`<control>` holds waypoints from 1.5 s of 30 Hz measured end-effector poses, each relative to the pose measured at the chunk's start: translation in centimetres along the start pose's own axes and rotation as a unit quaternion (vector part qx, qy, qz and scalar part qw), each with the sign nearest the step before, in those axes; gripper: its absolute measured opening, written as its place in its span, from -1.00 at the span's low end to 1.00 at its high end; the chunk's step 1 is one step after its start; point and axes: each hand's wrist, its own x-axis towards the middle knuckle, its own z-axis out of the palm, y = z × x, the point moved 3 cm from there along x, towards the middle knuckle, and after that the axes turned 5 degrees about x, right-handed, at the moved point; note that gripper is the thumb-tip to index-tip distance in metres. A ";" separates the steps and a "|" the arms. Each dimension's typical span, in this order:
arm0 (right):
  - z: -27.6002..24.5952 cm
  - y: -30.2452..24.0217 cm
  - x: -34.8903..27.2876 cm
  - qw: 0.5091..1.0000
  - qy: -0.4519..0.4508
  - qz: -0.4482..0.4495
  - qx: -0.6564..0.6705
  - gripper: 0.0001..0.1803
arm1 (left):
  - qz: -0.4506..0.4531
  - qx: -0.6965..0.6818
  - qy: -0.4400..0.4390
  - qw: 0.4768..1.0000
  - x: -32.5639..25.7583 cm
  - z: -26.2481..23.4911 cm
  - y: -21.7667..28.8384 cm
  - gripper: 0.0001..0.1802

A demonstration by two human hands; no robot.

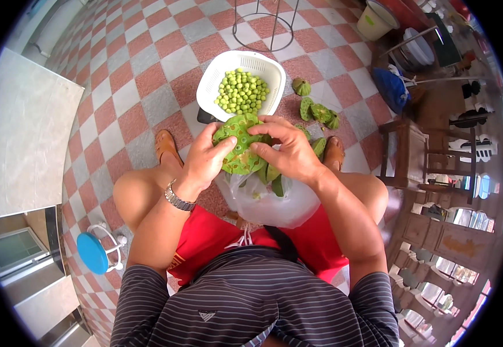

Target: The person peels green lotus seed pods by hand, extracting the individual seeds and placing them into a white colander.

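Your left hand grips the pod above the bag, while your right hand touches its face, pinch unclear; likely light and spongy, it's best held by the rim.

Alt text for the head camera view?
A person's left hand grasps a round green lotus pod, right hand touching it, near a translucent plastic bag. Beyond, a white plastic basket holds round green seeds, with green pods to its right on red-and-white tiles.
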 end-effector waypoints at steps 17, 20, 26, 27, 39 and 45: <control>0.0 -0.1 -0.6 0.997 -0.006 0.043 -0.066 -0.69 | 0.088 0.103 -0.057 0.989 0.2 1.0 -0.7 -0.43; 0.1 -0.8 -0.6 0.991 -0.012 -0.020 -0.132 -0.69 | 0.074 0.153 -0.064 0.983 0.2 0.8 -1.0 -0.44; 0.6 -0.7 -0.9 0.977 -0.034 -0.065 -0.200 -0.70 | 0.110 0.202 -0.045 0.972 0.0 0.6 -1.0 -0.44; 0.6 -0.7 -0.9 0.974 -0.032 -0.072 -0.211 -0.71 | 0.110 0.203 -0.045 0.972 0.0 0.7 -1.0 -0.44; 0.9 -0.4 -1.3 0.954 0.006 -0.148 -0.260 -0.87 | 0.127 0.238 -0.041 0.962 -0.7 2.0 -0.4 -0.48; 1.2 -0.8 -1.4 0.968 0.063 -0.124 -0.211 -0.88 | 0.162 0.193 -0.067 0.965 -0.6 1.8 -0.1 -0.52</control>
